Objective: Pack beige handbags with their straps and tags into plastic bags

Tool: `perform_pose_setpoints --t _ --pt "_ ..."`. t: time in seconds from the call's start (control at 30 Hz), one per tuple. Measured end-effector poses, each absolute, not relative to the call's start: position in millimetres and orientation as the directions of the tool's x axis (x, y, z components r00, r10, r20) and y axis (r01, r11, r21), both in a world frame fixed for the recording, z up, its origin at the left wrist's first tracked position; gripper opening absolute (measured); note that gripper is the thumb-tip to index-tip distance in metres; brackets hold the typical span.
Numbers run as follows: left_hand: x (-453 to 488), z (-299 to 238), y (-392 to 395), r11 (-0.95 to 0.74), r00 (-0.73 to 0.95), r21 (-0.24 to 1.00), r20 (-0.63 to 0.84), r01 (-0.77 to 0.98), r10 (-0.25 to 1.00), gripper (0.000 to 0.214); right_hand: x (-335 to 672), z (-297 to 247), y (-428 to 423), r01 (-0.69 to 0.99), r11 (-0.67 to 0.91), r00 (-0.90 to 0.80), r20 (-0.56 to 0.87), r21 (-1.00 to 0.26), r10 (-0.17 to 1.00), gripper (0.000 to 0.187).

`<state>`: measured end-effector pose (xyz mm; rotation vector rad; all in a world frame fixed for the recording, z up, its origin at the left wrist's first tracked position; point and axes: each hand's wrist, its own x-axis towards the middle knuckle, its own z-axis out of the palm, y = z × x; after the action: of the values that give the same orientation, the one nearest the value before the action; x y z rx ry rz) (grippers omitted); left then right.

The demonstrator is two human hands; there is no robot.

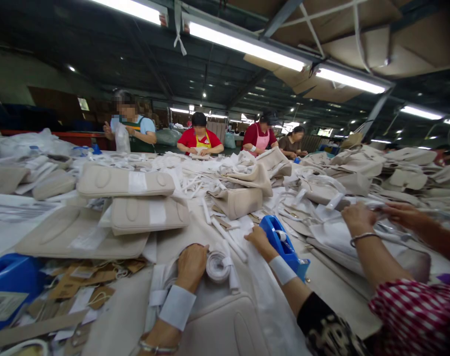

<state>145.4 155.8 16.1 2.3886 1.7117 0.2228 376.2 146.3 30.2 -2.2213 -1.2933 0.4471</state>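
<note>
Left hand (193,267) is curled, knuckles up, beside the white roll (218,266); its fingertips are hidden, so its hold cannot be determined. Right hand (258,240), partly curled, is located beside the blue tape dispenser (285,253); its grip is likewise indeterminate. A beige bag (214,326) lies nearside of the left hand; stacked bags (132,215) lie beyond it, leftward.

White wristbands (178,307); black patterned sleeve (328,327); bracelet (158,349)
</note>
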Motion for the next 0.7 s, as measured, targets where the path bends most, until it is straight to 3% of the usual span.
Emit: perform_pose_setpoints --t 0.1,0.2,0.27,0.37,0.43,0.53,0.6,0.7 --pt "144.3 14.3 154.9 -0.369 0.375 0.234 0.016 0.900 0.927 0.048 385.9 31.9 109.0 0.508 -0.343 0.508 -0.047 -0.790 0.860 0.023" --pt "143.4 11.3 157.0 -0.413 0.426 0.245 -0.003 0.877 0.905 0.045 399.9 42.9 48.5 0.346 -0.250 0.507 -0.044 -0.904 0.861 0.021" --pt "143.0 8.9 160.1 -0.427 0.448 0.260 -0.026 0.866 0.893 0.040 409.3 58.1 6.5 0.231 -0.194 0.511 -0.051 -0.954 0.858 0.037" --pt "142.6 6.4 165.7 -0.420 0.455 0.284 -0.067 0.862 0.888 0.036 416.0 84.4 -39.7 0.009 -0.073 0.591 -0.053 -0.997 0.805 0.085" --pt "141.7 6.4 169.0 -0.417 0.461 0.309 -0.086 0.855 0.883 0.036 412.3 95.1 -53.0 0.075 -0.011 0.624 0.039 -0.997 0.780 0.102" --pt "138.9 9.6 172.6 -0.433 0.493 0.365 -0.089 0.825 0.865 0.036 395.7 89.8 -46.0 0.290 -0.038 0.511 0.121 -0.956 0.851 0.079" --pt "135.5 13.9 173.8 -0.453 0.521 0.406 -0.071 0.794 0.850 0.036 380.9 73.3 -27.0 0.397 -0.146 0.378 0.017 -0.906 0.925 0.059" --pt "127.6 23.8 173.3 -0.484 0.556 0.463 -0.025 0.743 0.831 0.036 360.1 44.7 12.2 0.470 -0.232 0.262 -0.117 -0.852 0.958 0.050"
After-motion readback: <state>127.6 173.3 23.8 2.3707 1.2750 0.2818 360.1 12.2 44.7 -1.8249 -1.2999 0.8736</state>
